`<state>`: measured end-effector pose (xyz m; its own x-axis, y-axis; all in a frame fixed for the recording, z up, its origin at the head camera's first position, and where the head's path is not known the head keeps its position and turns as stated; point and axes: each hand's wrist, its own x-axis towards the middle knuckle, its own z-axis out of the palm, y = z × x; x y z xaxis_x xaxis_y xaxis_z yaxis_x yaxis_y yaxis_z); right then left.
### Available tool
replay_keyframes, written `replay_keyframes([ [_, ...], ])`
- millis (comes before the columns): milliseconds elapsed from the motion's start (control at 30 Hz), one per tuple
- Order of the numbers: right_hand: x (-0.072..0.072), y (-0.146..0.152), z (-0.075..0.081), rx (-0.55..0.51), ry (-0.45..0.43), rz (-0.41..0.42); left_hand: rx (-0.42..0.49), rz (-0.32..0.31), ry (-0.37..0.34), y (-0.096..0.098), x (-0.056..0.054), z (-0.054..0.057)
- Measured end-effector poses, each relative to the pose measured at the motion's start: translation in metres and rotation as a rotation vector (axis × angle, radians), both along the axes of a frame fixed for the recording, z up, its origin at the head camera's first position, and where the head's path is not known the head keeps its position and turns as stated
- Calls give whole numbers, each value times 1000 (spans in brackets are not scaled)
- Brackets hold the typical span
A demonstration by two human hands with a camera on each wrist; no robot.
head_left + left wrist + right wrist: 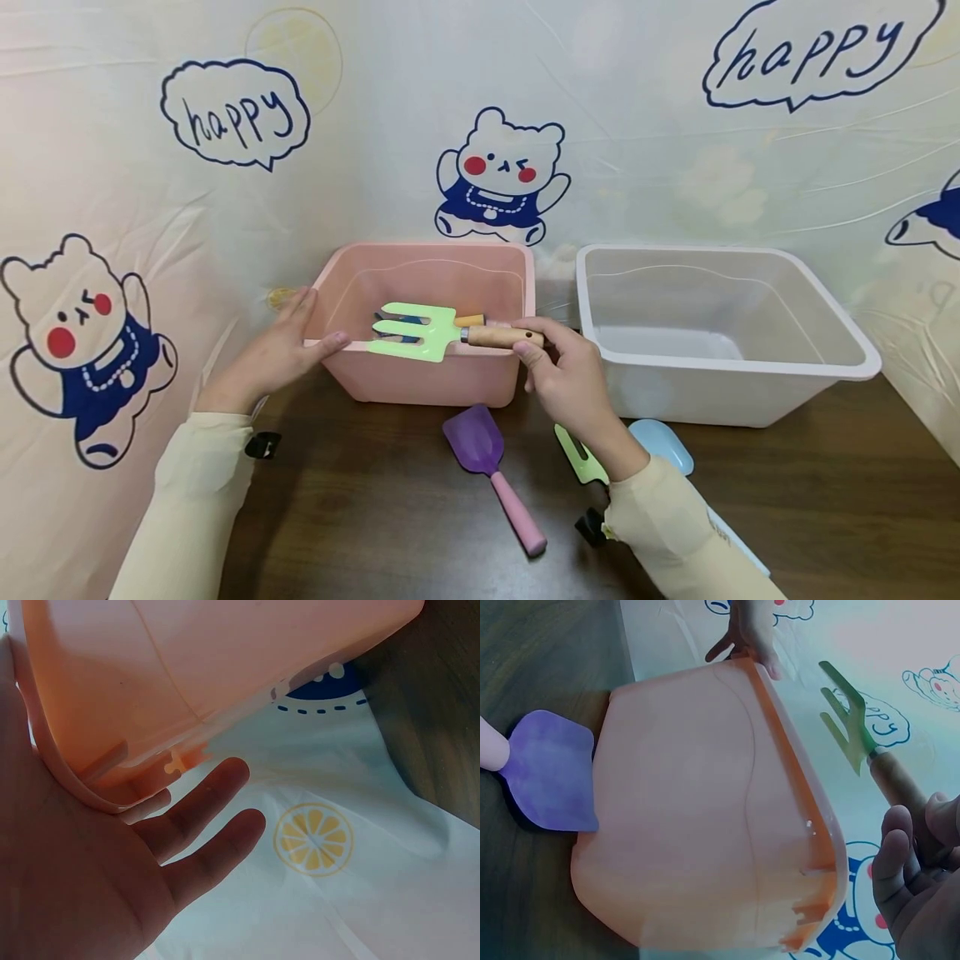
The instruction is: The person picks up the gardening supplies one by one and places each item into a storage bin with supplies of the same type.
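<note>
At the left corner of the pink bin [427, 379], my left hand [273, 354] holds the rim, thumb over the front edge. In the left wrist view two of its fingers extend past the bin's outer side. My right hand [566, 375] grips the wooden handle of a light green hand fork [431, 332]. The fork is level over the bin's front rim, tines pointing left. Behind it, partly hidden, a dark blue tool with an orange handle [471, 320] shows inside the bin.
A purple shovel with a pink handle [480, 442] lies before the pink bin. To the right stands a white bin [697, 387]. Partly under my right forearm lie another green fork [581, 457] and a light blue tool [663, 446]. A printed cloth [637, 150] hangs behind.
</note>
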<state>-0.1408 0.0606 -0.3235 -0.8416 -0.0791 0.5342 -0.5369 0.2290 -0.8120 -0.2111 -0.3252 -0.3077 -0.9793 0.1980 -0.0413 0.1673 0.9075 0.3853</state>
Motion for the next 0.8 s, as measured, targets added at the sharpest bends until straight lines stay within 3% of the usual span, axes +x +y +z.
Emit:
replay_keyframes([
  [400, -12, -2, 4, -4, 28, -20, 22, 14, 3, 0, 0, -1],
  [800, -22, -7, 10, -57, -57, -7, 39, 20, -14, 1, 2, 0],
])
